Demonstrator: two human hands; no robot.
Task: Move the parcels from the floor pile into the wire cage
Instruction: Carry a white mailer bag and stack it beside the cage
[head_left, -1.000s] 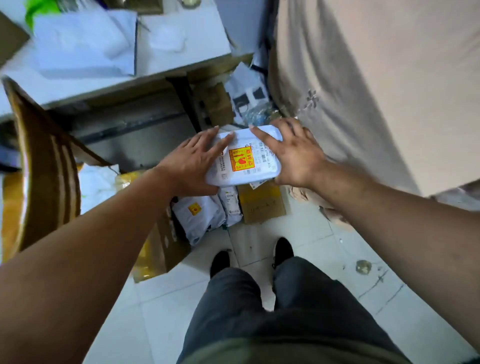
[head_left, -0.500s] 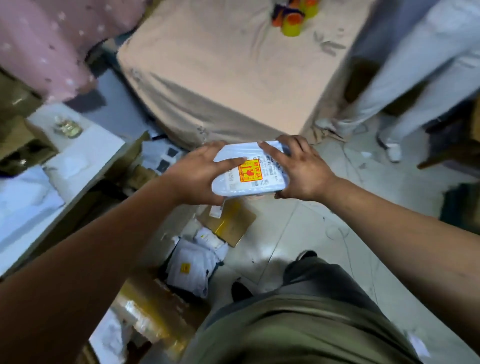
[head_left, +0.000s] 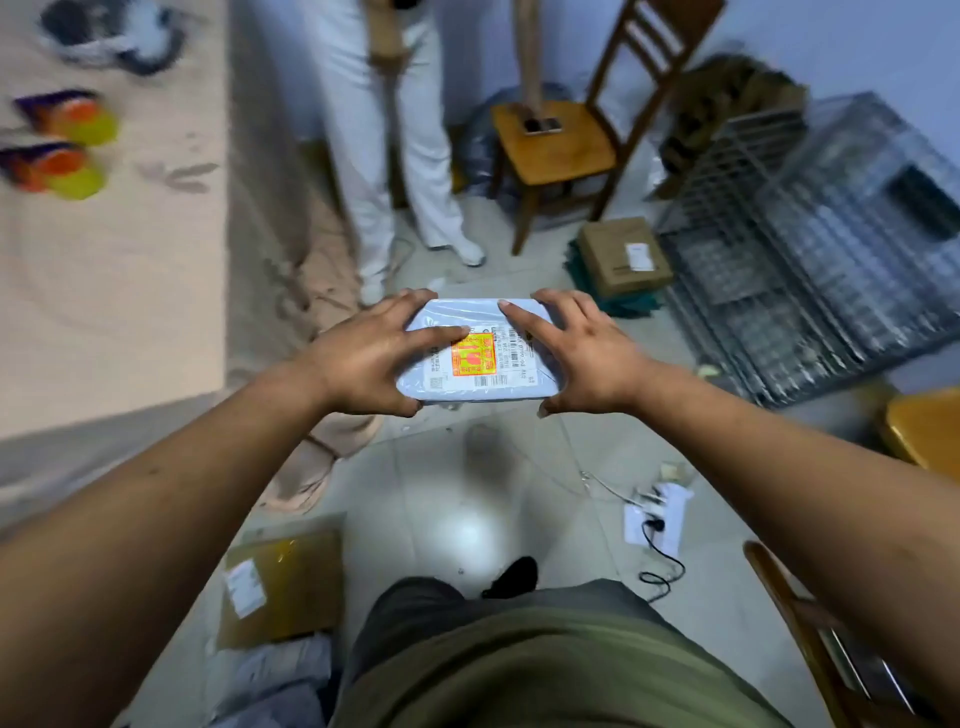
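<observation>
Head view: both hands hold one parcel (head_left: 474, 358) in the air in the middle of the scene, above the tiled floor (head_left: 457, 499). It is a flat pale-blue packet with a white label and an orange sticker on top. The left hand (head_left: 363, 358) grips its left end, fingers spread over the top and thumb curled at the near edge. The right hand (head_left: 587, 358) grips the right end the same way, with the forefinger lying across the label. Neither hand is fully closed; each is clamped round the packet.

The wire cage (head_left: 810, 249) stands far right on the floor, well apart from the parcel; the blur makes it hard to tell what it holds. Just beside the cage's left side a cardboard box (head_left: 621, 254) rests on something dark green. Beyond it is a wooden chair (head_left: 561, 140) with a phone (head_left: 543, 124) on its seat. A person in white trousers (head_left: 374, 130) stands far centre.

A beige cloth (head_left: 104, 286) covers a raised surface on the left and hangs down to the floor. Near left, by the holder's leg, a flat brown parcel (head_left: 283, 587) lies on the floor with grey mailers (head_left: 280, 675) nearer still. Near right lies a white power strip (head_left: 654, 514) with a black cable.
</observation>
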